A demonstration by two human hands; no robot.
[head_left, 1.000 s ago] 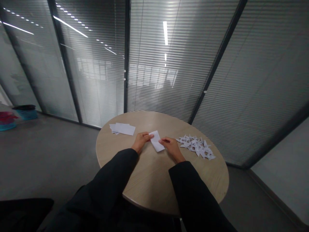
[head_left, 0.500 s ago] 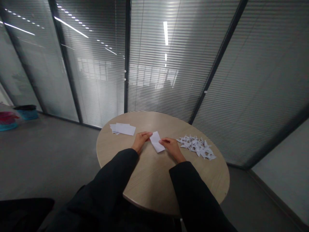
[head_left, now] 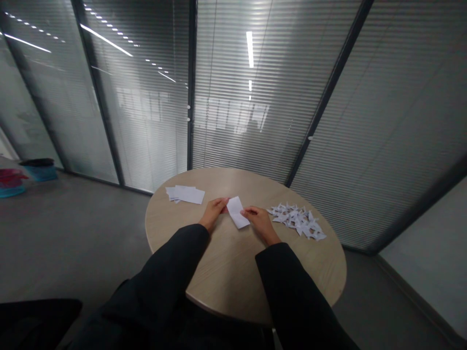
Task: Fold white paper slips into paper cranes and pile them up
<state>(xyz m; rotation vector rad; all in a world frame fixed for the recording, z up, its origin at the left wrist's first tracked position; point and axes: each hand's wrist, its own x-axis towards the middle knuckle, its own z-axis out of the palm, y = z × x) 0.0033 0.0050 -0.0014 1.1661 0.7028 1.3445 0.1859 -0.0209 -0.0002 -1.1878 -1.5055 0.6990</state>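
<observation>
A narrow white paper strip point(head_left: 237, 212) lies tilted on the round wooden table point(head_left: 233, 277), between my two hands. My left hand point(head_left: 214, 213) sits to its left, with the fingertips at the strip's upper left edge. My right hand point(head_left: 260, 219) is on the other side, its fingers against the right edge. Both forearms are in black sleeves. A small stack of white paper slips point(head_left: 185, 195) lies left of my left hand. A heap of small folded white paper figures point(head_left: 296, 220) lies right of my right hand.
Glass partitions with slatted blinds point(head_left: 241, 121) stand behind the table. A grey floor surrounds it. Blue and red containers point(head_left: 12, 183) stand far off at the left. A dark chair back point(head_left: 36, 316) shows at the lower left.
My left fingertips have shifted from over the strip to its left edge. The strip and my right hand have barely moved. The view has shifted slightly.
</observation>
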